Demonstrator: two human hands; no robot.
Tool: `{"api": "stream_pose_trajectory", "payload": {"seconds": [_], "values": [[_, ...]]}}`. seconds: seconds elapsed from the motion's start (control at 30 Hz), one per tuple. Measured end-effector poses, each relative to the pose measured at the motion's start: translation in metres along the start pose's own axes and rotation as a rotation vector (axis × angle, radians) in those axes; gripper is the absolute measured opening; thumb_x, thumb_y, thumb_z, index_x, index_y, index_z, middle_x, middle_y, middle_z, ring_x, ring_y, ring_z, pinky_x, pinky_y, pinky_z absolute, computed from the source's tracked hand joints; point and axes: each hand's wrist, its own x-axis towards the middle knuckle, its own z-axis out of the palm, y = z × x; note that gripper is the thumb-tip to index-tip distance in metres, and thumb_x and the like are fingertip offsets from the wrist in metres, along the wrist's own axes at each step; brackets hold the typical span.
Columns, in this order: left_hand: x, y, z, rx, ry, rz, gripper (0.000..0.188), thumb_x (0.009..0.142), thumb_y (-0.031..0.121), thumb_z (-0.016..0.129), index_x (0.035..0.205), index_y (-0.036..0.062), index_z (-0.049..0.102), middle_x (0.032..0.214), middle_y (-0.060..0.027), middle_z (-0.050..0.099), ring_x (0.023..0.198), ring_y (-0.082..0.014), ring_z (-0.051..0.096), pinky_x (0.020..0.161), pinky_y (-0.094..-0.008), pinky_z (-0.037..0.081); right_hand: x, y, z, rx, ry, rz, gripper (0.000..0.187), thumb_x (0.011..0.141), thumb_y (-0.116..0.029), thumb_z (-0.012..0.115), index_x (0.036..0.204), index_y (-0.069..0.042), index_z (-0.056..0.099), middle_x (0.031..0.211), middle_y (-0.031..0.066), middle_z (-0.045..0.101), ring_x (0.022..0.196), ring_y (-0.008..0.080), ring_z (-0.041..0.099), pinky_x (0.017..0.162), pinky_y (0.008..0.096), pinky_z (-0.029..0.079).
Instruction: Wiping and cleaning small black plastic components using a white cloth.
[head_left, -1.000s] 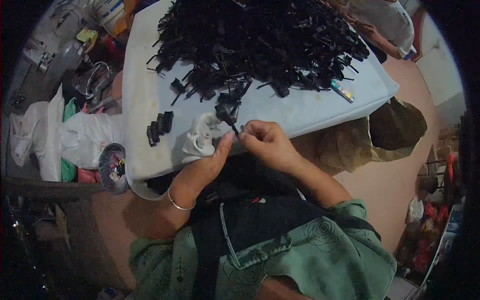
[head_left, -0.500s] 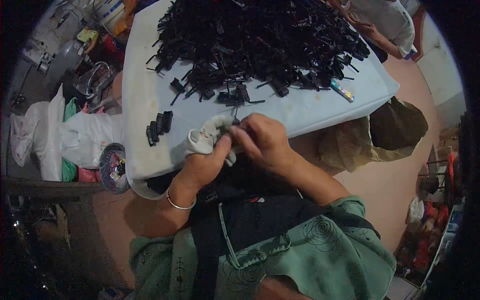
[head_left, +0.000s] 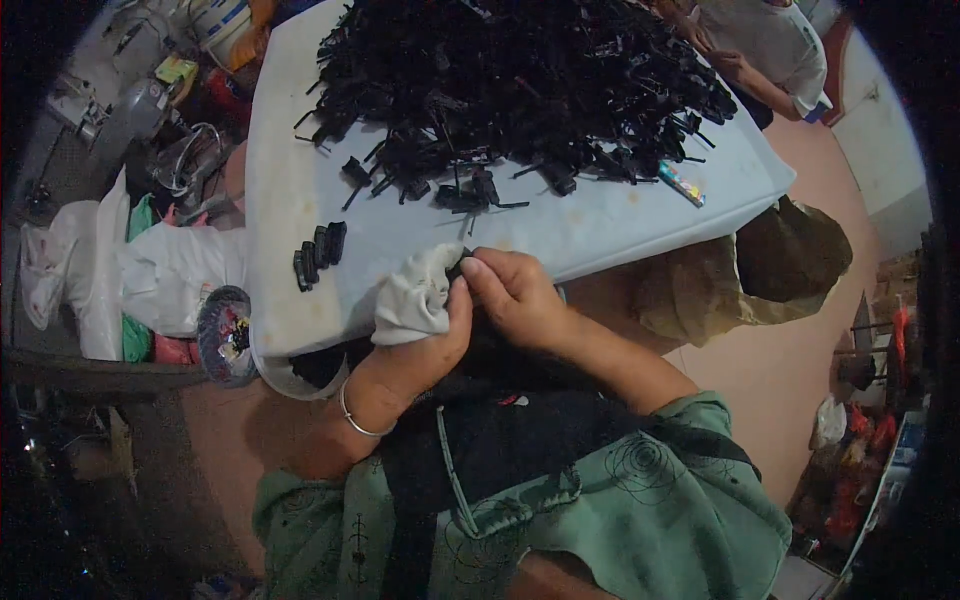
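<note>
My left hand (head_left: pixel 425 345) is closed, with a whitish cloth (head_left: pixel 408 300) covering its fingers; whether it is a glove or a loose rag I cannot tell. Between its thumb and the fingertips of my right hand (head_left: pixel 520 298) is a small black plastic part (head_left: pixel 462 263), mostly hidden, with a thin dark end pointing away from me. My right hand pinches that same part from the right. Both hands are just over the table's near edge. Left of them, several black ridged pieces (head_left: pixel 320 248) stand side by side in a short row.
A large heap of black plastic parts (head_left: pixel 520 90) covers the far table (head_left: pixel 290 200). A colourful wrapper (head_left: pixel 682 185) lies at its right edge. An open brown sack (head_left: pixel 700 285) is at right, a basket (head_left: pixel 225 345) at left. Another person's arm (head_left: pixel 760 85) reaches in at far right.
My right hand has turned and closed in tighter beside my left thumb. The cloth-covered left fingers have rolled, so more cloth shows. The heap and the row are unchanged.
</note>
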Motion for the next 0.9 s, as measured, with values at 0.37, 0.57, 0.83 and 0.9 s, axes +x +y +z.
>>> {"api": "stream_pose_trajectory", "payload": {"seconds": [0.37, 0.57, 0.83, 0.9], "values": [[0.010, -0.008, -0.017, -0.648, 0.008, -0.415, 0.019, 0.083, 0.011, 0.052, 0.098, -0.0006, 0.050, 0.082, -0.0101, 0.056, 0.067, -0.0177, 0.054, 0.060, -0.0289, 0.044, 0.006, -0.018, -0.025, -0.240, -0.156, 0.003, 0.015, 0.083, -0.016, 0.054, 0.083, 0.000, 0.056, 0.069, 0.0099, 0.056, 0.063, 0.0182, 0.054, 0.058, 0.0288, 0.043], [0.002, -0.015, -0.013, -0.441, -0.113, -0.361, 0.021, 0.085, 0.014, 0.046, 0.100, -0.0001, 0.050, 0.079, -0.0092, 0.056, 0.065, -0.0192, 0.053, 0.059, -0.0316, 0.043, 0.010, -0.012, -0.032, -0.204, -0.094, -0.288, 0.016, 0.076, -0.013, 0.063, 0.085, -0.002, 0.058, 0.071, 0.0134, 0.059, 0.063, 0.0273, 0.057, 0.057, 0.0340, 0.045], [0.004, -0.003, -0.013, -0.586, -0.181, -0.299, 0.019, 0.082, 0.012, 0.047, 0.095, -0.0001, 0.053, 0.079, -0.0119, 0.055, 0.071, -0.0230, 0.054, 0.061, -0.0360, 0.042, 0.005, -0.014, -0.020, -0.029, -0.080, 0.022, 0.013, 0.084, -0.012, 0.055, 0.079, 0.000, 0.052, 0.065, 0.0078, 0.049, 0.054, 0.0148, 0.042, 0.053, 0.0274, 0.039], [-0.002, -0.013, -0.008, -0.372, -0.159, -0.276, 0.018, 0.080, 0.013, 0.048, 0.093, 0.0000, 0.052, 0.080, -0.0113, 0.056, 0.071, -0.0262, 0.055, 0.061, -0.0372, 0.043, 0.004, -0.015, -0.021, -0.176, -0.169, -0.120, 0.021, 0.087, -0.015, 0.049, 0.074, 0.001, 0.048, 0.062, 0.0101, 0.047, 0.055, 0.0148, 0.041, 0.053, 0.0293, 0.038]]}}
